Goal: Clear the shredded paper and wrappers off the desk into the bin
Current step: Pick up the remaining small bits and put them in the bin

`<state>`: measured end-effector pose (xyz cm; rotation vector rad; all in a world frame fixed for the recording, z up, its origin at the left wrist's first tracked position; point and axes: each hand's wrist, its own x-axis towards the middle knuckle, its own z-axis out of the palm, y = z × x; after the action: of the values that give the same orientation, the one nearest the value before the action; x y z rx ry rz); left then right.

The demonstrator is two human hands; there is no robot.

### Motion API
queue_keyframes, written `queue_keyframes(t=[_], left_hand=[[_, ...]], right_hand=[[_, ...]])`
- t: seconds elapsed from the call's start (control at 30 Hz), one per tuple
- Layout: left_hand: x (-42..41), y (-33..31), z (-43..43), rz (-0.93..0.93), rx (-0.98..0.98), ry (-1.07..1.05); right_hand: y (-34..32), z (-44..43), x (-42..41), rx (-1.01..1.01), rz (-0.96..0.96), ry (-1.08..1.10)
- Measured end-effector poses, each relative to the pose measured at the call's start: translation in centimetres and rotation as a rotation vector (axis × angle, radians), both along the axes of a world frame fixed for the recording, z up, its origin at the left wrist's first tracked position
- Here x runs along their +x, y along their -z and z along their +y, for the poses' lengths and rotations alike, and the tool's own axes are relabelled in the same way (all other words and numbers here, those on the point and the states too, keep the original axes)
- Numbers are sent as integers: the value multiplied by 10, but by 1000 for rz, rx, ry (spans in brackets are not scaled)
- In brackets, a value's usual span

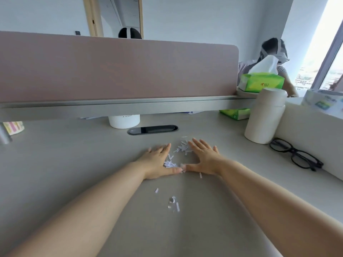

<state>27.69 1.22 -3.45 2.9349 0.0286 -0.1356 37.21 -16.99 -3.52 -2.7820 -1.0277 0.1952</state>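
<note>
A small heap of white shredded paper [181, 148] lies on the grey desk [65, 164], between my two hands. My left hand [157, 162] rests flat on the desk to the left of the shreds, fingers apart, thumb pointing right. My right hand [204, 158] lies flat to the right of them, and its thumb tip meets the left thumb below the heap. More shreds [169, 164] bunch against the left palm. A few stray pieces and a small clear wrapper [172, 202] lie nearer to me. No bin is in view.
A white canister [264, 115] and black glasses [295, 154] sit to the right, beside a white ledge [306, 130]. A white cup [124, 121], a cable slot [152, 129] and green tissue packs [261, 82] stand at the back under the pink partition [118, 69]. Two people sit beyond it.
</note>
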Motion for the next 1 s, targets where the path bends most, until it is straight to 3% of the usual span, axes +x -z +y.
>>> queue_keyframes(t=[0.13,0.27,0.37,0.57,0.73,0.83,0.9,1.0], left_hand=[[0,5,3,-80,-71,-10],[-1,4,4,-145,-218,-100],[-2,1,3,-184,-224,-123],[-2,1,3,-161,-332,-128],[-10,-2,2,-155,-522,-83],[-12,-5,-1,-207,-430,-29],[-7,-6,-5,-192,-293,19],[6,-9,-18,-55,-217,-5]], right_hand=[[-5,33,45,169,45,-41],[-1,55,66,21,97,-44],[0,56,56,-25,80,-93],[-3,25,7,220,255,-155],[-26,-16,-25,536,584,-97],[-30,-48,-20,581,315,69],[-26,-65,-18,432,158,210],[-11,-73,-22,161,110,267]])
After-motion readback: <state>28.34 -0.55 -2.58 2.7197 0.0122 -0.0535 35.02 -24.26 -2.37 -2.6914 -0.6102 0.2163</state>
